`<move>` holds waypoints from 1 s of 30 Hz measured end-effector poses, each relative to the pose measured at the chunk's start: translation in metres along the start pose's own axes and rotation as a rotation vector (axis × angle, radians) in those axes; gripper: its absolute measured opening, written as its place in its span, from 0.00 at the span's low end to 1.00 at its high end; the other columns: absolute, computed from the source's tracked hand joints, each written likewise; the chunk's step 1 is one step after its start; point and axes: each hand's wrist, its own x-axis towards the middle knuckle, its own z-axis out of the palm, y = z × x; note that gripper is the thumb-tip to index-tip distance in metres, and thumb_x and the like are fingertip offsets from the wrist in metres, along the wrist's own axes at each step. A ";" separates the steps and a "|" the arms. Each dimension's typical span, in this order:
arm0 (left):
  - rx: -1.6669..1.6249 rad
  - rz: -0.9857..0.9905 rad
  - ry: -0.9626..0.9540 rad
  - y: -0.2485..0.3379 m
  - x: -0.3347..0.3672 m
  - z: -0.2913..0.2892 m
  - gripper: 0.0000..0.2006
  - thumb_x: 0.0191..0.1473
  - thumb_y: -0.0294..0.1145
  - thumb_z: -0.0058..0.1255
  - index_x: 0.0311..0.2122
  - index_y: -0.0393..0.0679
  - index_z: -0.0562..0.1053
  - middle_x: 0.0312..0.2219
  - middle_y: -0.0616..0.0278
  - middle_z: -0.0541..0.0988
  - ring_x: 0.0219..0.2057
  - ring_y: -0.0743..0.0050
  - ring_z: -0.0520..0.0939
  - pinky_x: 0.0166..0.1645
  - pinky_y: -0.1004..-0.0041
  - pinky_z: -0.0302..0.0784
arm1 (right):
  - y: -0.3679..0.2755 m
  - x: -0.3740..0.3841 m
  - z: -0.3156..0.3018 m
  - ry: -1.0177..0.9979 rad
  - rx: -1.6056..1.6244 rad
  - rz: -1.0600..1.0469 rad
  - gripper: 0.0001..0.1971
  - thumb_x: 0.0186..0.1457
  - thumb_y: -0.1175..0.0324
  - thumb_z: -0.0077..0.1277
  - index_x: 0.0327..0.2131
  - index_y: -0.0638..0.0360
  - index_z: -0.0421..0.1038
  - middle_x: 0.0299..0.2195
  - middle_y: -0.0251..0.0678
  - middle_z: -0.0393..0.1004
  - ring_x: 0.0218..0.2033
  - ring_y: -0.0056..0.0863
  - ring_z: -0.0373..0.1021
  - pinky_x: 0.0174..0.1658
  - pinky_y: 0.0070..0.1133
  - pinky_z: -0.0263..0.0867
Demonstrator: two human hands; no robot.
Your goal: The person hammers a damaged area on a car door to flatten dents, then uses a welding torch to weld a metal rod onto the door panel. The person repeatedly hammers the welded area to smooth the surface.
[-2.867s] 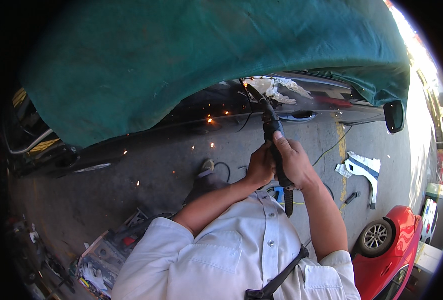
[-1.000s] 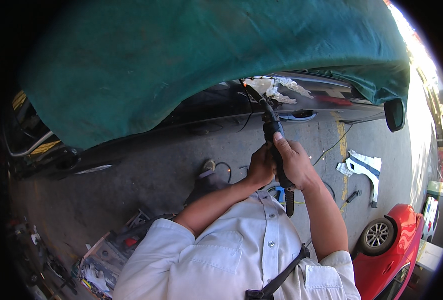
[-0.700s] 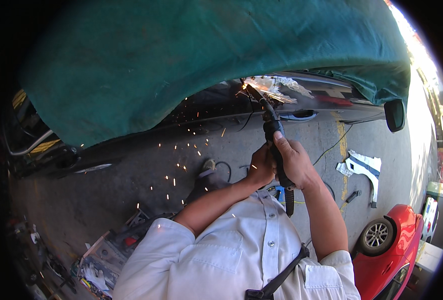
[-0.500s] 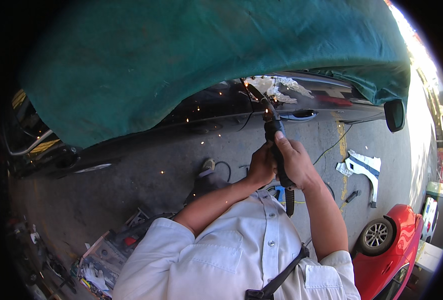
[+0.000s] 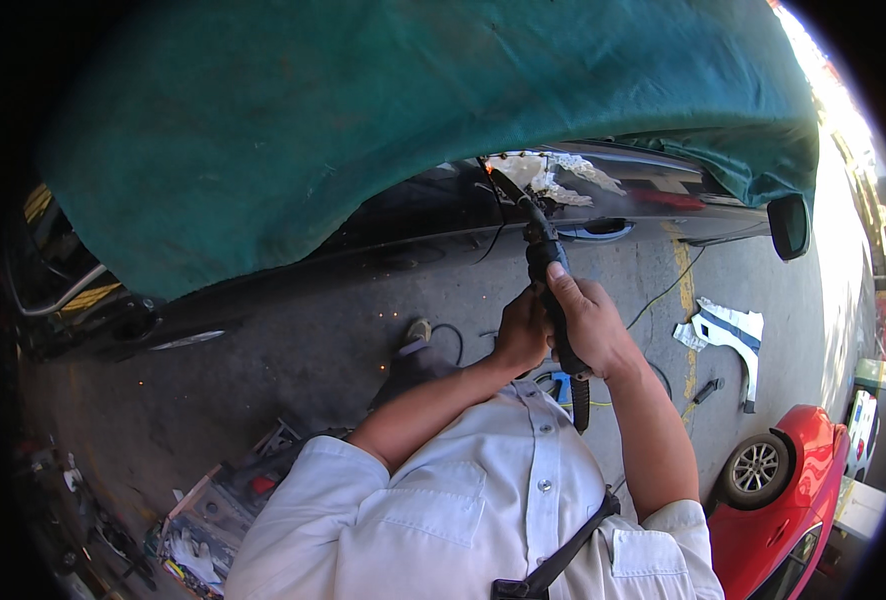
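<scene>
A black welding torch (image 5: 547, 262) points up and away from me, its thin neck ending in a small orange glow beside a bare-metal patch (image 5: 535, 177) on the black car (image 5: 433, 212). My right hand (image 5: 591, 318) wraps round the torch handle, thumb lying along its top. Closed against the handle's left side is my left hand (image 5: 523, 330); its fingertips are partly hidden. From under my hands a ribbed cable (image 5: 580, 403) hangs down. The green cover (image 5: 363, 110) drapes over the car just beyond the torch tip.
A loose white fender panel (image 5: 738, 345) lies on the floor at right, near a small black tool (image 5: 708, 390). A red car (image 5: 798, 490) stands lower right. Lower left is a tool cart (image 5: 208, 520). Thin cables run across the floor. The car's mirror (image 5: 789, 230) sticks out.
The bright sparks near the car have thinned to a few small ones by the floor, and the glow at the tip is smaller. My hands and the welding torch have barely moved.
</scene>
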 end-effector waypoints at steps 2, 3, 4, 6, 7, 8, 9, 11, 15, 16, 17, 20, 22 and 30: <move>-0.012 -0.030 -0.004 0.004 -0.001 0.000 0.12 0.69 0.37 0.39 0.40 0.40 0.70 0.23 0.65 0.77 0.23 0.77 0.78 0.27 0.72 0.72 | 0.000 0.000 0.000 -0.001 -0.007 0.006 0.31 0.69 0.42 0.42 0.26 0.63 0.71 0.19 0.33 0.70 0.19 0.24 0.68 0.24 0.25 0.66; 0.008 -0.008 -0.008 0.006 -0.002 0.000 0.12 0.69 0.37 0.39 0.40 0.40 0.70 0.23 0.65 0.77 0.23 0.78 0.78 0.27 0.72 0.72 | 0.000 0.000 0.000 0.004 -0.016 0.000 0.32 0.69 0.42 0.42 0.26 0.63 0.71 0.19 0.33 0.70 0.18 0.25 0.68 0.24 0.25 0.66; 0.013 -0.009 -0.012 0.008 -0.002 0.000 0.12 0.69 0.36 0.38 0.40 0.40 0.70 0.23 0.65 0.76 0.22 0.78 0.77 0.27 0.73 0.71 | 0.000 0.000 0.000 0.009 -0.022 0.003 0.32 0.69 0.42 0.42 0.25 0.63 0.71 0.19 0.33 0.70 0.18 0.25 0.68 0.24 0.25 0.66; -0.004 -0.025 -0.019 0.009 -0.002 0.000 0.11 0.68 0.35 0.39 0.40 0.40 0.70 0.23 0.66 0.76 0.22 0.79 0.77 0.26 0.73 0.71 | 0.000 0.001 0.000 0.018 -0.026 0.010 0.32 0.69 0.41 0.42 0.25 0.63 0.71 0.19 0.33 0.70 0.18 0.25 0.68 0.24 0.25 0.66; -0.025 -0.040 -0.021 0.009 -0.003 0.000 0.10 0.68 0.34 0.39 0.40 0.41 0.70 0.22 0.66 0.76 0.22 0.79 0.77 0.26 0.73 0.71 | 0.000 0.001 0.000 0.015 -0.023 0.023 0.32 0.69 0.41 0.42 0.25 0.63 0.71 0.18 0.33 0.70 0.18 0.25 0.68 0.24 0.25 0.66; -0.047 -0.056 -0.024 0.008 -0.002 0.000 0.09 0.68 0.34 0.39 0.40 0.41 0.70 0.22 0.66 0.76 0.21 0.80 0.77 0.26 0.74 0.71 | 0.000 0.001 -0.001 0.009 -0.024 0.025 0.32 0.69 0.41 0.41 0.25 0.63 0.71 0.18 0.33 0.70 0.18 0.25 0.68 0.24 0.25 0.66; -0.047 -0.026 -0.019 0.006 -0.002 0.000 0.09 0.68 0.33 0.40 0.40 0.41 0.70 0.22 0.67 0.75 0.21 0.80 0.76 0.26 0.74 0.71 | 0.000 0.001 -0.001 -0.005 -0.023 0.033 0.32 0.69 0.41 0.41 0.25 0.63 0.71 0.18 0.33 0.70 0.18 0.25 0.68 0.24 0.25 0.66; -0.049 0.032 -0.009 0.002 -0.002 0.000 0.08 0.68 0.33 0.40 0.39 0.41 0.70 0.22 0.67 0.75 0.21 0.81 0.76 0.25 0.74 0.71 | 0.000 0.001 -0.001 -0.017 -0.012 0.029 0.32 0.69 0.41 0.41 0.25 0.62 0.71 0.18 0.33 0.70 0.18 0.24 0.68 0.24 0.25 0.66; -0.235 0.050 -0.046 -0.006 0.001 0.001 0.10 0.69 0.34 0.40 0.39 0.40 0.70 0.22 0.67 0.75 0.21 0.80 0.76 0.26 0.73 0.71 | 0.001 0.001 0.000 0.008 -0.001 -0.002 0.32 0.69 0.41 0.41 0.25 0.63 0.71 0.18 0.33 0.69 0.18 0.24 0.68 0.24 0.24 0.66; -0.118 0.063 -0.010 -0.007 0.001 0.001 0.11 0.70 0.34 0.39 0.38 0.40 0.70 0.22 0.66 0.75 0.22 0.79 0.77 0.26 0.72 0.71 | 0.001 0.001 0.000 0.009 -0.003 -0.008 0.32 0.69 0.41 0.41 0.26 0.63 0.71 0.18 0.33 0.69 0.18 0.24 0.67 0.24 0.24 0.66; -0.002 0.077 0.026 -0.008 0.002 0.002 0.12 0.70 0.35 0.39 0.38 0.39 0.70 0.22 0.66 0.76 0.22 0.78 0.77 0.26 0.72 0.71 | 0.001 0.001 0.000 0.019 0.004 -0.007 0.32 0.70 0.41 0.41 0.26 0.63 0.71 0.18 0.33 0.69 0.18 0.23 0.67 0.24 0.24 0.66; -0.003 0.009 0.009 -0.009 0.004 0.002 0.15 0.72 0.38 0.36 0.37 0.38 0.70 0.22 0.64 0.76 0.22 0.77 0.78 0.28 0.71 0.72 | 0.001 0.001 0.000 0.021 0.031 -0.012 0.31 0.70 0.42 0.41 0.27 0.64 0.71 0.18 0.33 0.69 0.17 0.23 0.67 0.24 0.24 0.66; -0.013 -0.020 0.004 -0.008 0.005 0.001 0.16 0.72 0.38 0.35 0.37 0.39 0.70 0.21 0.65 0.76 0.22 0.77 0.77 0.28 0.71 0.72 | 0.001 0.001 -0.001 0.028 0.048 -0.012 0.31 0.70 0.42 0.41 0.27 0.64 0.71 0.18 0.33 0.69 0.17 0.23 0.67 0.24 0.24 0.66; -0.068 -0.043 -0.004 -0.004 0.002 0.001 0.15 0.72 0.39 0.34 0.39 0.39 0.69 0.22 0.69 0.73 0.23 0.82 0.74 0.28 0.73 0.70 | -0.004 0.003 0.000 -0.001 0.032 -0.030 0.30 0.70 0.42 0.41 0.28 0.64 0.70 0.19 0.33 0.69 0.17 0.23 0.67 0.23 0.24 0.66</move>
